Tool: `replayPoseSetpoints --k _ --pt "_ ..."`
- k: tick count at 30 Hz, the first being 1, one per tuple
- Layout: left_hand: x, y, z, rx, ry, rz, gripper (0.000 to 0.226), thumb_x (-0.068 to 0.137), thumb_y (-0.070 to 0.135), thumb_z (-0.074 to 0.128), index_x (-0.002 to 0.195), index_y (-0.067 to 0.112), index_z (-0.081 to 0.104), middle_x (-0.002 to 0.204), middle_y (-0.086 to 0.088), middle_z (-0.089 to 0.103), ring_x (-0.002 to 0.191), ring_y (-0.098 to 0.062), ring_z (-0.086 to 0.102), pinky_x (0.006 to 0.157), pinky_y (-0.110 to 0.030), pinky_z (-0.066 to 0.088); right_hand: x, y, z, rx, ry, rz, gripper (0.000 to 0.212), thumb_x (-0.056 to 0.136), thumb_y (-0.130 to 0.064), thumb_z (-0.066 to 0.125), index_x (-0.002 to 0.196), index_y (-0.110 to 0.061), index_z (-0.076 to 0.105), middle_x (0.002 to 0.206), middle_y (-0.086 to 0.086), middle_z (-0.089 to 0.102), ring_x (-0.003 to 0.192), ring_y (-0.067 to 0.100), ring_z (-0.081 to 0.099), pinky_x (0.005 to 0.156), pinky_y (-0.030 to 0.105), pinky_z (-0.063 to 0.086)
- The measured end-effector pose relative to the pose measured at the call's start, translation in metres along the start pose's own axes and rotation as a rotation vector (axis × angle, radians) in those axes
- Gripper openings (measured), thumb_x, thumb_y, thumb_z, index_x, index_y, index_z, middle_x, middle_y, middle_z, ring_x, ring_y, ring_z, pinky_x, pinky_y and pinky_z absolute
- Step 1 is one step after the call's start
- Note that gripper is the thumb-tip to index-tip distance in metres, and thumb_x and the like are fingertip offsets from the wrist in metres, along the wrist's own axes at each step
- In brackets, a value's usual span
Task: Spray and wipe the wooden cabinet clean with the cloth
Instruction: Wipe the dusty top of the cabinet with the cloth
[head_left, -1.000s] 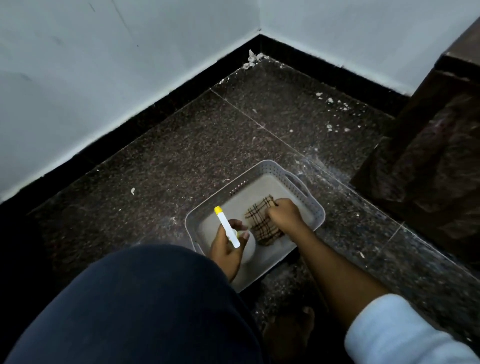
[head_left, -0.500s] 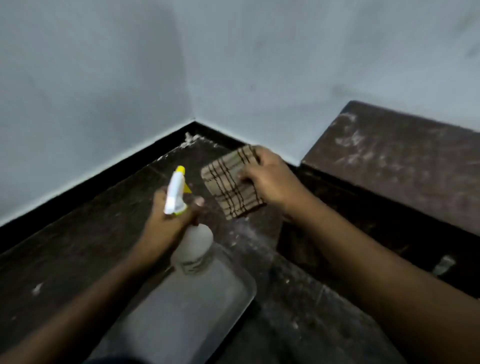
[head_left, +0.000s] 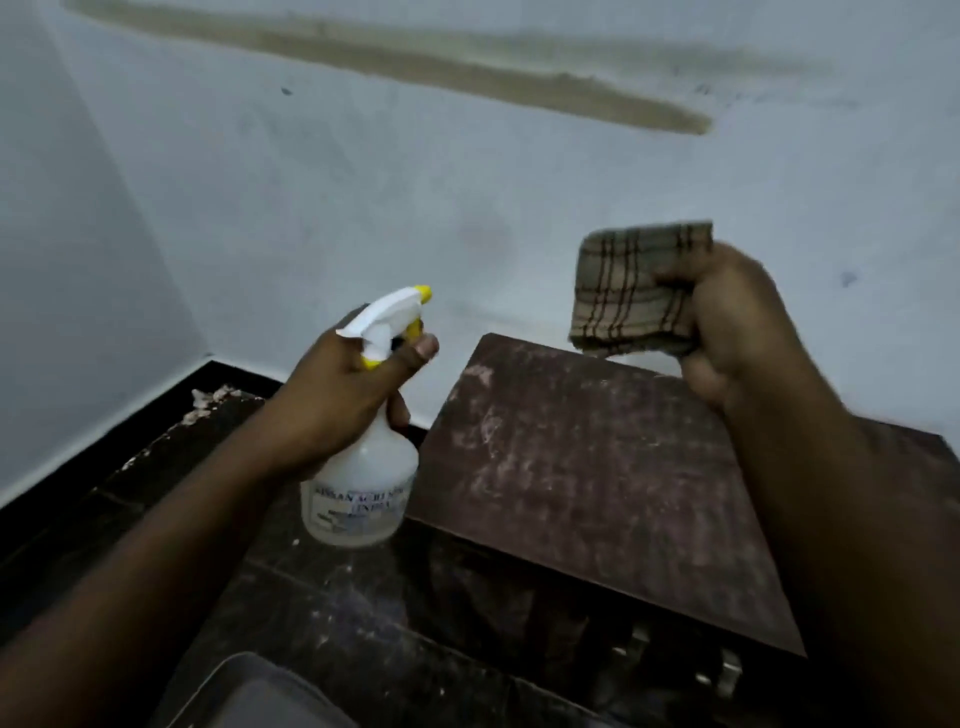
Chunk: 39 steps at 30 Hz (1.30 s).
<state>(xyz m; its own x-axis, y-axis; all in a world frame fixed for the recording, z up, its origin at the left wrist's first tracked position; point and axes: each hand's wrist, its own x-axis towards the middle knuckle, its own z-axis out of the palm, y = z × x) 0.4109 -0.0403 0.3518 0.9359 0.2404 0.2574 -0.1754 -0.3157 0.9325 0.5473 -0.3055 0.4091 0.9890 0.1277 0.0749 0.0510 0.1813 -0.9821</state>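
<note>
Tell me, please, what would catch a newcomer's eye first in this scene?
Probably the two raised hands: the left hand grips a white spray bottle with a yellow nozzle, and the right hand holds up a folded checked cloth. Between and below them stands the dark wooden cabinet, its top smeared with pale dust. Above, a long brownish stain runs across the pale wall.

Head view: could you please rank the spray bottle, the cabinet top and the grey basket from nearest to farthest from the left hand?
1. Spray bottle, gripped in the left hand.
2. Cabinet top, to its right.
3. Grey basket, on the floor below.
</note>
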Motion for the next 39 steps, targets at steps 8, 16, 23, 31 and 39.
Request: replayPoseSetpoints --k 8,16,23,31,39 --pt "-0.042 0.003 0.03 -0.039 -0.263 -0.165 0.071 0.076 0.051 0.084 0.142 0.053 0.056 0.089 -0.002 0.072 0.056 -0.015 0.061 0.057 -0.027 0.053 -0.042 0.05 -0.04 0.141 0.193 0.162 0.025 0.095 -0.011 0.067 0.119 -0.008 0.068 0.106 0.014 0.078 0.094 0.034 0.077 0.071 0.054 0.062" --pt "-0.026 -0.024 0.003 0.215 -0.326 -0.183 0.047 0.089 0.017 0.081 0.119 0.05 0.067 0.102 0.005 0.075 0.062 -0.001 0.062 0.059 -0.021 0.051 -0.039 0.068 -0.016 -0.09 0.097 0.11 0.016 0.095 -0.013 0.07 0.111 -0.015 0.072 0.104 0.006 0.08 0.097 0.028 0.077 0.083 0.052 0.062" --pt "-0.025 -0.033 -0.008 0.278 -0.267 -0.198 0.028 0.085 0.006 0.07 0.097 0.032 0.07 0.077 0.008 0.071 0.053 0.001 0.057 0.054 -0.02 0.046 -0.045 0.067 0.006 -0.13 0.067 0.065 0.014 0.097 -0.012 0.067 0.106 -0.02 0.074 0.104 0.003 0.08 0.095 0.023 0.078 0.081 0.054 0.063" --pt "-0.023 -0.033 -0.018 0.28 -0.397 -0.205 0.058 0.085 -0.006 0.067 0.132 0.027 0.066 0.092 0.014 0.074 0.062 0.006 0.063 0.059 -0.013 0.047 -0.054 0.074 0.008 -0.256 0.06 0.026 0.016 0.101 -0.015 0.063 0.112 -0.023 0.072 0.106 -0.004 0.078 0.097 0.015 0.076 0.08 0.044 0.063" --pt "-0.012 -0.042 -0.045 0.16 -0.448 -0.245 0.052 0.083 -0.017 0.063 0.121 0.017 0.069 0.104 -0.008 0.077 0.052 -0.004 0.058 0.052 -0.031 0.05 -0.044 0.092 0.027 -1.042 0.108 -0.36 0.031 0.098 -0.01 0.059 0.125 -0.025 0.064 0.091 0.0 0.073 0.064 0.008 0.06 0.052 0.026 0.044"
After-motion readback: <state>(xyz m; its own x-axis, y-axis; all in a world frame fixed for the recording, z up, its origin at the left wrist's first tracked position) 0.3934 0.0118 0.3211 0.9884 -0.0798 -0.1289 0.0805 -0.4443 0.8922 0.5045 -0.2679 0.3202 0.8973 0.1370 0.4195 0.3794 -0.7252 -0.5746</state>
